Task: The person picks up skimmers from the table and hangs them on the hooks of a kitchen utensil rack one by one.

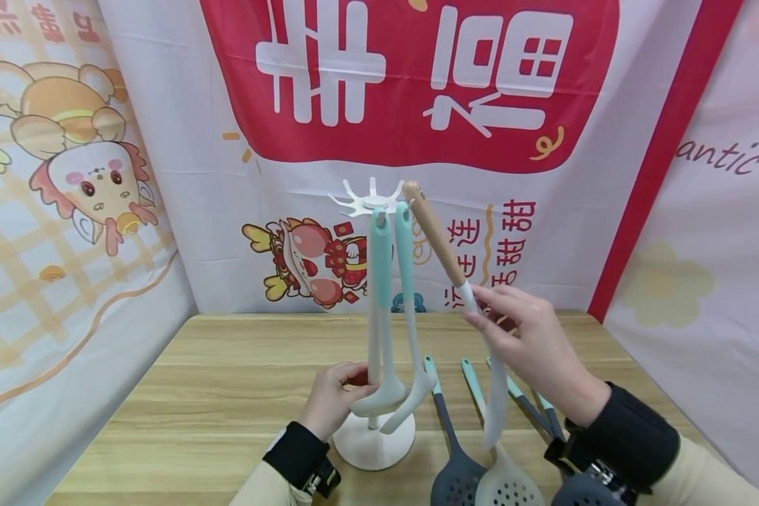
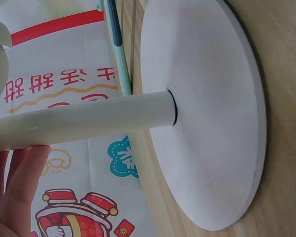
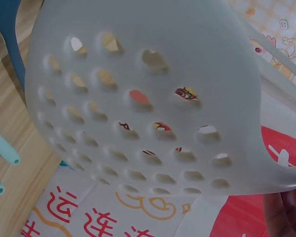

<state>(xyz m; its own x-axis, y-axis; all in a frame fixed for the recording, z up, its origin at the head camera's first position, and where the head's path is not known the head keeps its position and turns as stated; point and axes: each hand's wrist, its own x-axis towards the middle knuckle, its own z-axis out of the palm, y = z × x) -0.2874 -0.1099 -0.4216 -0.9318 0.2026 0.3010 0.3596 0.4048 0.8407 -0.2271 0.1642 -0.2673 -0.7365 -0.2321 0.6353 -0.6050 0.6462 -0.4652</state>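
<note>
A white utensil stand (image 1: 374, 450) with a round base and a crown of hooks stands on the table. My left hand (image 1: 334, 399) holds its pole (image 2: 89, 120) low down, below the hooks. Two utensils with mint handles hang from it: a pale ladle (image 1: 382, 281) in front and another pale utensil (image 1: 405, 242) to its right. My right hand (image 1: 534, 341) pinches the white neck of a skimmer (image 1: 439, 239) with a wood-coloured handle. The handle's tip is up beside the hooks; the pale perforated head (image 3: 227, 74) hangs below and fills the right wrist view.
On the table (image 1: 228, 393) right of the stand lie several utensils with mint handles, among them a dark grey skimmer (image 1: 455, 478) and a pale skimmer (image 1: 509, 485). Printed cloth (image 1: 183, 176) hangs behind the table and along both sides.
</note>
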